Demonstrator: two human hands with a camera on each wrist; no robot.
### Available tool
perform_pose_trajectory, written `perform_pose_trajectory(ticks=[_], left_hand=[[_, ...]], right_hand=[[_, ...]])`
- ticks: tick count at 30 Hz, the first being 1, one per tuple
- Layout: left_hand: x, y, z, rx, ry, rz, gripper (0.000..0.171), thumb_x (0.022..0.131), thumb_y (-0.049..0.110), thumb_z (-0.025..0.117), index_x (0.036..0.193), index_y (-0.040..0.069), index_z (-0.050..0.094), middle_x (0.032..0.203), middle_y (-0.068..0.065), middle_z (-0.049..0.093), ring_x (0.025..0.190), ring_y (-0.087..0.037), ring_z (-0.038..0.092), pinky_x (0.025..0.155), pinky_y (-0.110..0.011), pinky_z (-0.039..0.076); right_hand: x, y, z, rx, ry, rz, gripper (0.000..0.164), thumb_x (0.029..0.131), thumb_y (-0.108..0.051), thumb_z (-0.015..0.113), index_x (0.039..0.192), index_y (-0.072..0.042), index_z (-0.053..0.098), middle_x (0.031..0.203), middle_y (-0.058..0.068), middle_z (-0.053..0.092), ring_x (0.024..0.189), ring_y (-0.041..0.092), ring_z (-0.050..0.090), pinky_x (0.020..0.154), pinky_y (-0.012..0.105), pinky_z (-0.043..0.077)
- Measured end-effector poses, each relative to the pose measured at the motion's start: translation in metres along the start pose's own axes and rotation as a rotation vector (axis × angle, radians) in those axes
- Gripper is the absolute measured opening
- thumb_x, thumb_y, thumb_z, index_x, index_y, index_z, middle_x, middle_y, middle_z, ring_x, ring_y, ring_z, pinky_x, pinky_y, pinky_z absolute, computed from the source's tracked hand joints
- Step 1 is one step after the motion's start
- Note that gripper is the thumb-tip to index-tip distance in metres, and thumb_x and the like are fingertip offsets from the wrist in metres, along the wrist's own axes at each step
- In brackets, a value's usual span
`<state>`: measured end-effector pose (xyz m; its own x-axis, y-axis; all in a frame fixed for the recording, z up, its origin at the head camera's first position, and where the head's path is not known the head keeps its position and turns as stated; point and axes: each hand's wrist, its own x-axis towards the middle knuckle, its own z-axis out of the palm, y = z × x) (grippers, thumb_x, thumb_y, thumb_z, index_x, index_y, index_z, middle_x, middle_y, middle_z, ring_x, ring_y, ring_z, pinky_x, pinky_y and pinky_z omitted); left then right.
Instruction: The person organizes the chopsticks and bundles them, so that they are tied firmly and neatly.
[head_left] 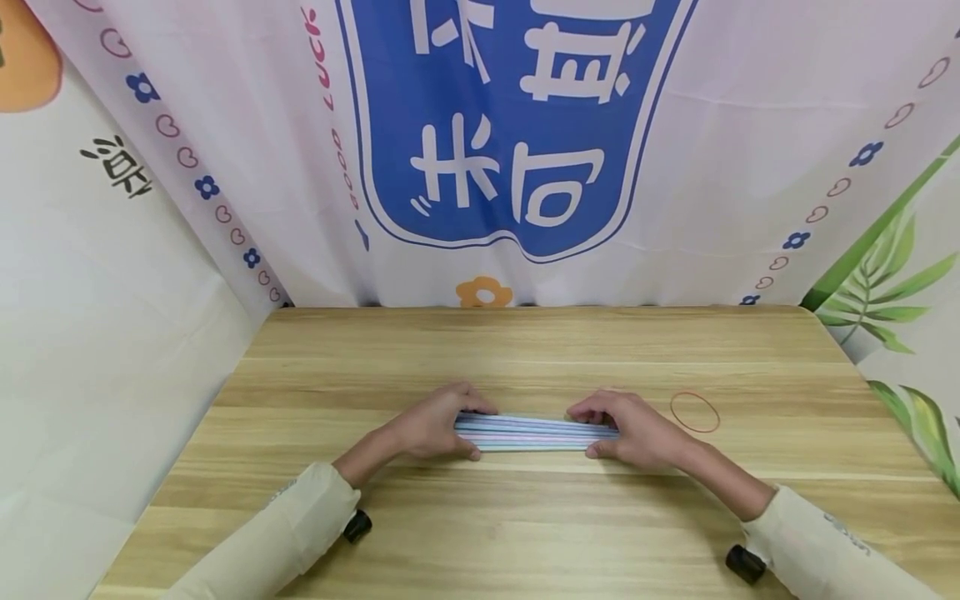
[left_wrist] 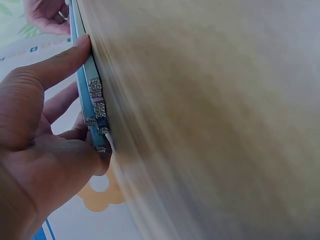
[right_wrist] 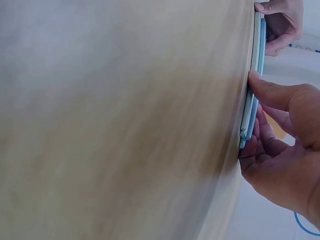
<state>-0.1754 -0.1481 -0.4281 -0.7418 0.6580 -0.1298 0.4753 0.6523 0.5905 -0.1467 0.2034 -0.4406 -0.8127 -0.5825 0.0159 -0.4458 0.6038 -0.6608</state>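
Here's a bundle of sticks (head_left: 534, 435), pale blue with a pinkish streak, lying across the surface (head_left: 480, 525), and both ends are covered! The left grip (head_left: 437, 423) pinches one end between thumb and fingers; the right grip (head_left: 641, 429) pinches the other the same way. Over to the left wrist, which gives us what the head view hides: square, speckled stick ends, staggered rather than flush. The right wrist shows its end uneven too, one tip poking past its neighbours. And only the head view catches the thin red loop (head_left: 672, 406), flat beyond the right grip.
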Motion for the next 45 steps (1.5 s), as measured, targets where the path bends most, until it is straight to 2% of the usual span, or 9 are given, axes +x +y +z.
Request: perform_pose_trajectory(ticks=[6,10,15,21,26,33,39,45], left_hand=[[0.002,0.001,0.001,0.01,-0.01,0.02,0.051,0.084,0.018,0.094,0.132,0.014,0.076,0.125,0.0,0.072,0.112,-0.015,0.064,0.099,-0.036,0.055],[0.002,0.002,0.001,0.016,-0.003,0.021,0.05,0.085,0.017,0.093,0.131,0.013,0.076,0.124,0.001,0.073,0.112,-0.015,0.065,0.099,-0.035,0.055],[0.001,0.003,0.002,0.031,0.001,0.033,0.05,0.085,0.016,0.093,0.132,0.012,0.075,0.125,-0.001,0.072,0.113,-0.017,0.065,0.098,-0.037,0.055],[0.0,0.003,0.002,0.015,-0.006,0.029,0.05,0.085,0.014,0.092,0.132,0.011,0.075,0.124,-0.001,0.072,0.112,-0.016,0.065,0.097,-0.035,0.055],[0.0,0.004,0.002,0.008,-0.016,0.045,0.044,0.086,0.012,0.091,0.128,0.013,0.078,0.122,0.001,0.075,0.11,-0.015,0.065,0.096,-0.034,0.054],[0.0,0.008,0.003,0.024,-0.034,0.026,0.042,0.087,0.01,0.09,0.127,0.012,0.078,0.123,0.0,0.075,0.114,-0.017,0.065,0.099,-0.037,0.055],[-0.001,0.015,0.002,0.024,-0.049,0.004,0.042,0.087,0.005,0.088,0.127,0.01,0.077,0.122,0.0,0.074,0.113,-0.017,0.064,0.098,-0.038,0.054],[-0.001,0.018,0.002,0.056,-0.043,0.009,0.041,0.089,0.005,0.087,0.127,0.01,0.075,0.121,-0.001,0.073,0.111,-0.016,0.063,0.099,-0.04,0.053]], right_hand=[[-0.002,-0.001,-0.001,0.002,-0.022,0.0,0.044,0.093,-0.015,0.085,0.134,-0.01,0.072,0.114,-0.003,0.072,0.097,0.01,0.06,0.082,0.027,0.053],[-0.003,-0.002,-0.004,-0.006,-0.039,0.018,0.041,0.094,-0.016,0.084,0.133,-0.013,0.073,0.118,-0.003,0.072,0.097,0.009,0.06,0.082,0.026,0.052],[-0.002,-0.003,-0.004,-0.016,-0.043,0.025,0.037,0.094,-0.016,0.084,0.13,-0.015,0.076,0.114,-0.003,0.071,0.092,0.009,0.057,0.079,0.025,0.049],[-0.002,-0.004,-0.001,-0.036,-0.027,0.008,0.035,0.094,-0.016,0.084,0.127,-0.017,0.077,0.114,-0.005,0.07,0.101,0.009,0.061,0.086,0.027,0.051],[-0.003,-0.005,0.0,-0.015,-0.006,-0.02,0.029,0.092,-0.015,0.085,0.119,-0.018,0.076,0.11,-0.005,0.07,0.097,0.008,0.06,0.085,0.027,0.053],[-0.003,-0.007,0.001,-0.032,-0.011,-0.017,0.032,0.093,-0.015,0.085,0.123,-0.015,0.075,0.11,-0.006,0.07,0.097,0.007,0.062,0.084,0.026,0.055],[-0.005,-0.008,0.0,-0.04,-0.018,-0.005,0.03,0.094,-0.018,0.084,0.123,-0.016,0.077,0.11,-0.005,0.07,0.095,0.006,0.061,0.081,0.025,0.053],[-0.006,-0.008,0.001,-0.049,0.0,-0.007,0.026,0.094,-0.018,0.084,0.12,-0.016,0.078,0.107,-0.005,0.07,0.095,0.007,0.062,0.081,0.027,0.053]])
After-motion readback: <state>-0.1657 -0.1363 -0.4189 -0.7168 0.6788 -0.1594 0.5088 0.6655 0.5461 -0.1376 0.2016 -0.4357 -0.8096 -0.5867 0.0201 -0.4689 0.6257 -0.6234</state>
